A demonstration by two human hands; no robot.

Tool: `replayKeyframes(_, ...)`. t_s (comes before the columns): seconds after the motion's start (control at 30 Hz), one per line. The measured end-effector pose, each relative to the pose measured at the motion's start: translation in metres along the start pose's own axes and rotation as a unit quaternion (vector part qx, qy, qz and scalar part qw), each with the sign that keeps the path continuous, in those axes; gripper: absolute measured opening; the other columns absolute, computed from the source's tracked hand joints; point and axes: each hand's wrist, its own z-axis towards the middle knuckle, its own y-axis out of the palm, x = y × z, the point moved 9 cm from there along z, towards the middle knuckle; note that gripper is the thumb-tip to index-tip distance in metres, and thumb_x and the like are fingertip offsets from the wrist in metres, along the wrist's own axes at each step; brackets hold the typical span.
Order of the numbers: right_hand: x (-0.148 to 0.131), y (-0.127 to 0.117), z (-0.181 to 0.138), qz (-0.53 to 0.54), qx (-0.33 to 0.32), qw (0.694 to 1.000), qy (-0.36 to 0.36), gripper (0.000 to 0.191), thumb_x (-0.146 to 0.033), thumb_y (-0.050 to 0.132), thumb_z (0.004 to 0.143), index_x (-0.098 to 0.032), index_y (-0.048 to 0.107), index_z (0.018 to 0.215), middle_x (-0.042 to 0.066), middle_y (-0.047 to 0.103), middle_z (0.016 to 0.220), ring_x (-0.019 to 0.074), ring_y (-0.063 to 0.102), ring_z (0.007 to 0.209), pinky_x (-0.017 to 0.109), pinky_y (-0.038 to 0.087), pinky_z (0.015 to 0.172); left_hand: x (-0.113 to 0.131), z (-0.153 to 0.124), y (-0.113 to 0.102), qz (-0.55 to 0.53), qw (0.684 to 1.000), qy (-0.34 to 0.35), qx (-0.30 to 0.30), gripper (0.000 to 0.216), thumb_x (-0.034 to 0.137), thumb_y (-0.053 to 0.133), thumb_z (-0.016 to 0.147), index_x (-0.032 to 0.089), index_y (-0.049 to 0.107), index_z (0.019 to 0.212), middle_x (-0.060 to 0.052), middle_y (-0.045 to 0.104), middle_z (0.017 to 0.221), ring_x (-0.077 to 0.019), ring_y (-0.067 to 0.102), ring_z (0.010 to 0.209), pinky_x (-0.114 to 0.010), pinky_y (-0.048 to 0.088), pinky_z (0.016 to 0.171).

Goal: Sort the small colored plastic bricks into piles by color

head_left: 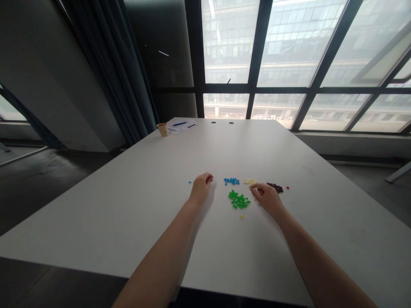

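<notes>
Small plastic pieces, like tiny building bricks, lie in colour groups on the white table (135,205). My left hand (201,186) is just above the tabletop, left of the blue pieces (231,181). Its fingers are curled together; anything inside them is hidden. At the cream pieces (249,181), my right hand (266,195) has its thumb and fingertips drawn together at the near edge of the group. Whether a piece is between them is too small to tell. Green pieces (239,200) form the largest group, between my hands. Dark brown pieces (275,187) lie behind my right hand, partly covered by it.
A single red piece (287,188) sits at the far right, a lone blue one (189,182) at the left. Tiny yellow pieces (241,217) lie nearest me. At the back left stand a paper cup (163,129) and papers (183,125) with a blue pen (180,123).
</notes>
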Motion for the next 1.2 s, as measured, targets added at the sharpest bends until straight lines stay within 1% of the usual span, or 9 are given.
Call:
replayKeyframes(0.1,-0.017,-0.002,-0.003,0.054,0.009,0.998,-0.044,0.024,-0.032,0.047,0.076,-0.017,0.066,0.075,0.001,0.054,0.059,0.0128,0.045,0.053,0.024,0.033,0.053,0.027,-0.010,0.006,-0.082,0.996,0.030,-0.024,0.015,0.025,0.047,0.079,0.019,0.061,0.080,-0.003,0.065,0.080,-0.0146,0.058,0.075,-0.026,0.043,0.074)
replayKeyframes(0.2,-0.035,-0.003,-0.009,0.097,0.014,0.991,-0.089,0.020,-0.029,0.049,0.078,-0.018,0.065,0.079,0.001,0.054,0.062,0.0120,0.044,0.054,0.023,0.035,0.055,0.050,-0.020,0.012,-0.145,0.987,0.049,-0.044,0.015,0.026,0.048,0.080,0.019,0.060,0.085,-0.002,0.065,0.083,-0.0143,0.059,0.078,-0.026,0.044,0.075)
replayKeyframes(0.33,-0.054,-0.003,-0.018,0.117,0.019,0.983,-0.140,0.016,-0.025,0.051,0.079,-0.019,0.065,0.084,-0.001,0.050,0.059,0.0117,0.044,0.055,0.023,0.036,0.057,0.071,-0.032,0.017,-0.195,0.976,0.073,-0.060,0.015,0.023,0.047,0.080,0.021,0.057,0.092,0.000,0.065,0.084,-0.0124,0.059,0.079,-0.025,0.045,0.075)
replayKeyframes(0.47,-0.065,-0.006,-0.023,0.112,0.031,0.979,-0.169,0.013,-0.025,0.057,0.077,-0.021,0.065,0.086,0.000,0.052,0.064,0.0124,0.047,0.061,0.024,0.037,0.061,0.079,-0.037,0.022,-0.173,0.978,0.083,-0.078,0.014,0.019,0.052,0.077,0.021,0.057,0.091,0.000,0.064,0.081,-0.0126,0.060,0.078,-0.025,0.045,0.076)
replayKeyframes(0.6,-0.068,-0.006,-0.025,0.094,0.030,0.979,-0.181,0.011,-0.026,0.058,0.077,-0.022,0.066,0.084,0.000,0.052,0.065,0.0130,0.048,0.064,0.025,0.036,0.062,0.084,-0.039,0.024,-0.164,0.977,0.103,-0.091,0.013,0.019,0.054,0.076,0.020,0.057,0.089,-0.001,0.064,0.080,-0.0127,0.060,0.077,-0.025,0.045,0.077)
replayKeyframes(0.77,-0.065,-0.002,-0.024,0.091,0.025,0.978,-0.185,0.010,-0.026,0.058,0.078,-0.023,0.066,0.082,-0.001,0.053,0.064,0.0125,0.049,0.064,0.025,0.036,0.063,0.085,-0.039,0.023,-0.160,0.978,0.105,-0.086,0.010,0.020,0.054,0.076,0.019,0.058,0.086,-0.001,0.064,0.080,-0.0123,0.059,0.075,-0.024,0.046,0.074)
replayKeyframes(0.93,-0.066,-0.005,-0.024,0.079,0.043,0.979,-0.185,0.008,-0.024,0.058,0.078,-0.022,0.065,0.078,-0.001,0.052,0.063,0.0114,0.048,0.061,0.025,0.035,0.063,0.086,-0.040,0.024,-0.161,0.977,0.113,-0.089,0.009,0.020,0.054,0.077,0.019,0.059,0.084,-0.001,0.063,0.081,-0.0126,0.058,0.075,-0.025,0.045,0.074)
replayKeyframes(1.03,-0.068,-0.009,-0.024,0.078,0.054,0.978,-0.185,0.008,-0.024,0.057,0.078,-0.021,0.065,0.077,-0.001,0.051,0.062,0.0113,0.047,0.060,0.025,0.035,0.063,0.088,-0.040,0.022,-0.156,0.976,0.128,-0.081,0.007,0.020,0.054,0.076,0.019,0.059,0.081,-0.001,0.062,0.080,-0.0124,0.056,0.073,-0.026,0.045,0.074)
replayKeyframes(1.2,-0.068,-0.009,-0.024,0.079,0.051,0.978,-0.188,0.008,-0.024,0.057,0.078,-0.021,0.064,0.075,-0.002,0.050,0.061,0.0111,0.046,0.058,0.025,0.035,0.063,0.094,-0.041,0.020,-0.159,0.972,0.156,-0.079,0.007,0.018,0.052,0.078,0.018,0.059,0.078,-0.003,0.058,0.080,-0.0130,0.053,0.077,-0.026,0.043,0.074)
